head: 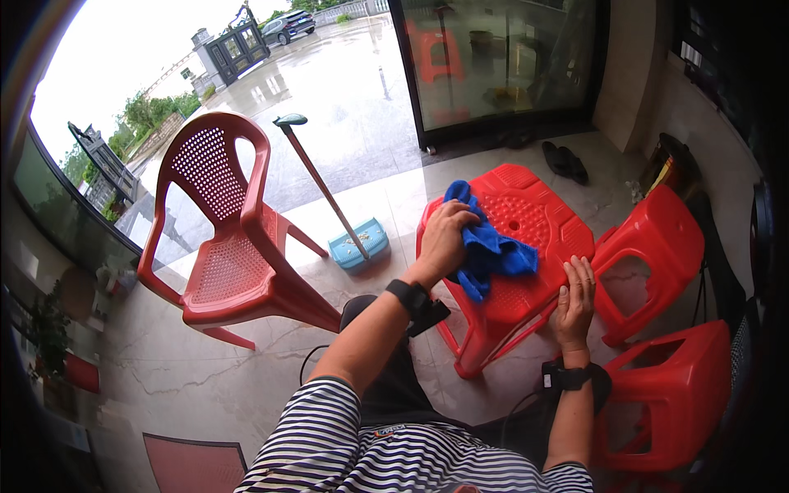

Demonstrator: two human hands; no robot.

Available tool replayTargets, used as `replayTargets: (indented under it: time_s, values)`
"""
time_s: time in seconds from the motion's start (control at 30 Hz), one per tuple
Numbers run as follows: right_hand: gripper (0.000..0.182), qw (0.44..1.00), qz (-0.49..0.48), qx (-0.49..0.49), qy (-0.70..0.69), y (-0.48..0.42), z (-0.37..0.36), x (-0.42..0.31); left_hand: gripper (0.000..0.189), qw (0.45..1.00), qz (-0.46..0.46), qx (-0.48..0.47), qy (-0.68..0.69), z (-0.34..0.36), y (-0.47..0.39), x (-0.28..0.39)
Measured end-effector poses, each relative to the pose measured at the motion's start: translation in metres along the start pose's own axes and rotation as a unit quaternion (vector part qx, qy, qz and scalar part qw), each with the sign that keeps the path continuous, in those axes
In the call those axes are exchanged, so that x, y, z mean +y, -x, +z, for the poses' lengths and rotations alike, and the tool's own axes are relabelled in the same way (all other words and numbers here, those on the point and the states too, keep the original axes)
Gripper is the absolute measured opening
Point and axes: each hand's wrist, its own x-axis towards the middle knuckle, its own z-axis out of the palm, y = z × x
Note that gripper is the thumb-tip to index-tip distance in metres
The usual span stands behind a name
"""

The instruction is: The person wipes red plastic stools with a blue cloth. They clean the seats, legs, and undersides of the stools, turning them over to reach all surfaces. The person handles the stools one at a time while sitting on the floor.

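A red plastic stool (555, 228) stands upright before me. My left hand (445, 237) lies at the stool seat's left edge, with its fingers on a blue cloth (496, 246). The cloth is bunched and spreads across the left and middle of the seat; part of it hangs over the near edge. My right hand (576, 296) rests against the seat's right edge, fingers extended, with no cloth in it. Whether the left fingers pinch the cloth or only press on it is partly hidden.
Left stands a red plastic armchair (228, 271); beside it is a blue dustpan (359, 243) with debris and an upright handle. Two more red stools (678, 240) (690, 394) crowd the right side. Dark slippers (564, 162) lie behind, near a glass door (505, 68).
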Motion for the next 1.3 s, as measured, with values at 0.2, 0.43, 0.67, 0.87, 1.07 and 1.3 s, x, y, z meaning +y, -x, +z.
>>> replayTargets:
  time_s: [0.2, 0.43, 0.67, 0.87, 1.07, 1.3]
  values:
    - [0.035, 1.0, 0.005, -0.003, -0.009, -0.002, 0.001, -0.003, 0.036, 0.992, -0.116, -0.031, -0.036, 0.002, -0.017, -0.049]
    - [0.035, 1.0, 0.006, -0.012, -0.005, 0.0, 0.0, -0.001, 0.067, 0.986, -0.02, -0.153, -0.07, 0.007, 0.03, -0.017]
    - [0.035, 1.0, 0.001, -0.015, 0.011, 0.0, -0.002, -0.001, 0.084, 0.98, 0.006, -0.157, -0.123, -0.002, 0.036, 0.051]
    - [0.034, 1.0, 0.0, -0.01, 0.007, -0.001, -0.002, -0.001, 0.077, 0.978, -0.123, -0.111, -0.129, -0.009, -0.013, -0.032]
    - [0.034, 1.0, 0.0, -0.004, 0.001, -0.002, 0.001, -0.003, 0.043, 0.886, -0.349, 0.041, 0.302, 0.008, 0.005, -0.107]
    - [0.034, 1.0, -0.001, 0.009, 0.015, 0.001, 0.003, 0.002, 0.081, 0.812, -0.488, 0.073, 0.313, 0.053, 0.078, -0.071]
